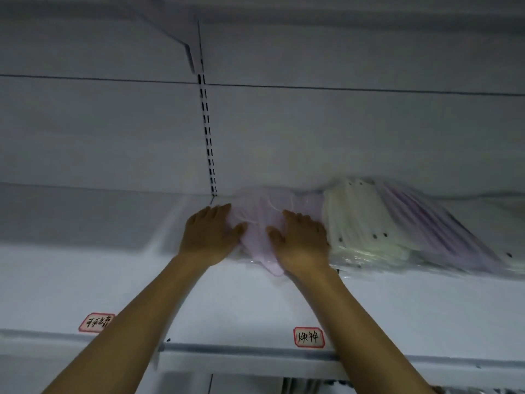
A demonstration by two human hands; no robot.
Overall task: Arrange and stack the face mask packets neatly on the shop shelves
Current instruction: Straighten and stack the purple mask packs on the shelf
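A stack of pale lilac face mask packets [260, 223] in clear plastic lies on the white shop shelf [113, 280], just right of the slotted upright. My left hand [208, 237] presses against its left side and my right hand [302, 240] lies on its right side, thumbs pointing inward. Both hands grip the stack between them. To the right, a leaning row of cream and lilac mask packets [397, 226] fans out along the shelf, touching my right hand.
A slotted metal upright [208, 143] runs up the white back panel. Two red-bordered handwritten labels [309, 336] [96, 322] are stuck on the shelf's front face. The shelf left of the upright holds nothing visible. A lower shelf shows below the front edge.
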